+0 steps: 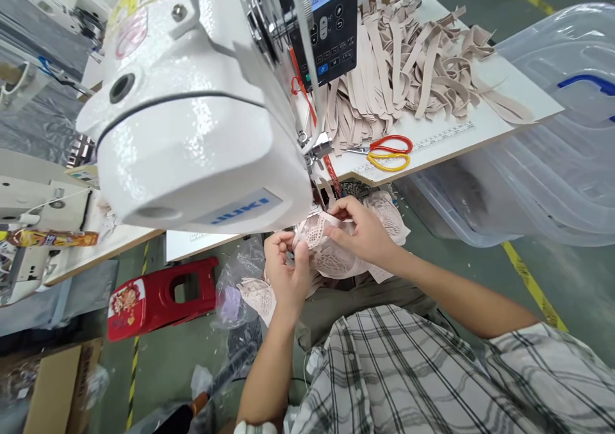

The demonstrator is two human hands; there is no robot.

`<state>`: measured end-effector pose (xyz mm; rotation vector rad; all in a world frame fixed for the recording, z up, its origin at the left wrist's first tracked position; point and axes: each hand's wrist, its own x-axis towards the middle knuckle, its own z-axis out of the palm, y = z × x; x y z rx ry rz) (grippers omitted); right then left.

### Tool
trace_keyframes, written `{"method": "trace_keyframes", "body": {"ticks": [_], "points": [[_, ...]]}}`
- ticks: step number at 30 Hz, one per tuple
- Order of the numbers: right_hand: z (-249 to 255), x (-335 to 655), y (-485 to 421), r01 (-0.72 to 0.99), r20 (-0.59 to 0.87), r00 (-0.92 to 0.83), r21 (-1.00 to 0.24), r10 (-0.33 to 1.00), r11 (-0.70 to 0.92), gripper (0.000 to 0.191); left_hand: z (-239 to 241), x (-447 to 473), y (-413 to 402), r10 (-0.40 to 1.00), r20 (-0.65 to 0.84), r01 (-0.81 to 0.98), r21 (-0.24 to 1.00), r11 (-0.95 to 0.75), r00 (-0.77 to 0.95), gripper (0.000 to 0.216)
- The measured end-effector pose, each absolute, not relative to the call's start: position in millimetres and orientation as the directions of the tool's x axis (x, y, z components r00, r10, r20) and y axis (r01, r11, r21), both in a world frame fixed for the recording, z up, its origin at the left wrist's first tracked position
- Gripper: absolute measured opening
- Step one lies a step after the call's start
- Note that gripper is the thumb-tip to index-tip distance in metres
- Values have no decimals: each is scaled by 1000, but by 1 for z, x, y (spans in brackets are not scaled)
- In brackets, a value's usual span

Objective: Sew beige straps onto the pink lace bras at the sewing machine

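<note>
Below the needle area of a white sewing machine (206,155), a pale pink lace garment (336,259) hangs at the front edge of the table, some of it over my lap. My left hand (288,270) is closed, with its thumb and fingers pinching a light strip (300,230) at the garment's left edge. On the other side, my right hand (362,232) pinches the garment's upper edge close to the presser foot. The fingertips partly cover the fabric there. Small scissors (390,153) with red and yellow handles lie on the table, right of the machine.
Many beige fabric strips (408,62) are heaped on the table behind the scissors. A control panel (321,30) stands beside the machine. Clear plastic bins (542,145) are at the right. A red stool (163,298) and plastic bags (243,280) are on the floor at left.
</note>
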<state>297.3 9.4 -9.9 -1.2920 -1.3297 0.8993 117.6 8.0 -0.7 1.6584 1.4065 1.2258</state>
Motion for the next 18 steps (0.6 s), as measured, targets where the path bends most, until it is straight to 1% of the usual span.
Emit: {"method": "trace_keyframes", "body": {"ticks": [5, 8, 12, 15, 18], "points": [[-8, 288, 14, 112, 63, 139, -993, 988, 47, 33, 1, 117, 8, 978, 208, 398, 899, -185, -15, 37], [-5, 292, 8, 24, -10, 115, -1000, 993, -13, 32, 3, 117, -1, 985, 175, 362, 917, -164, 2, 38], [1, 307, -12, -15, -94, -8, -995, 996, -94, 25, 7, 117, -19, 989, 77, 244, 964, -107, 128, 34], [5, 316, -30, -14, -122, -38, -992, 992, -122, 26, 8, 115, -26, 973, -20, 153, 988, -16, 231, 33], [10, 318, -45, -75, -158, -74, -984, 985, -164, 28, 7, 114, -24, 940, -137, 106, 988, 109, 311, 43]]}}
